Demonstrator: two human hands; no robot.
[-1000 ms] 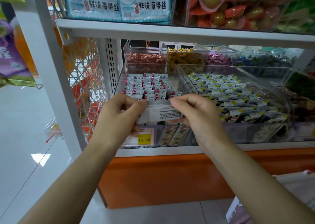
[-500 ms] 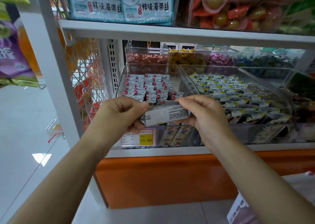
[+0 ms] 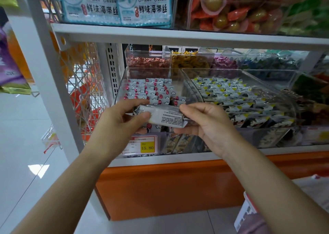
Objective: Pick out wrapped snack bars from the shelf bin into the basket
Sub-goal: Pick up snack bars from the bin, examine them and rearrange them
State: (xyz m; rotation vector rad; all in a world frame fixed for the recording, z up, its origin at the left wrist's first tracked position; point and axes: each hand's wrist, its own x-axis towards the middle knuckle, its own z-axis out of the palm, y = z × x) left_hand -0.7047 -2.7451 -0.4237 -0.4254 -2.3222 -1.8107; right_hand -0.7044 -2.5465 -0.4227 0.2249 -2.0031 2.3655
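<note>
A grey-white wrapped snack bar (image 3: 164, 115) with small printed text is held level in front of the clear shelf bin (image 3: 122, 84). My left hand (image 3: 121, 119) pinches its left end between thumb and fingers. My right hand (image 3: 208, 123) pinches its right end. Behind it the bin holds several rows of small grey wrapped bars with red dots (image 3: 151, 91). At the bottom right corner the edge of a white container (image 3: 249, 214), perhaps the basket, shows only in part.
A second clear bin (image 3: 284, 109) to the right holds black-and-yellow wrapped snacks. Candy bins stand behind. A yellow price tag (image 3: 146, 147) reading 15.80 sits on the bin front. The white upper shelf (image 3: 178, 36) hangs overhead. A white upright (image 3: 53, 91) and wire rack are left.
Both hands have turned the bar and lifted it slightly in front of the bin; its printed side now faces up more. The view has shifted a little closer.
</note>
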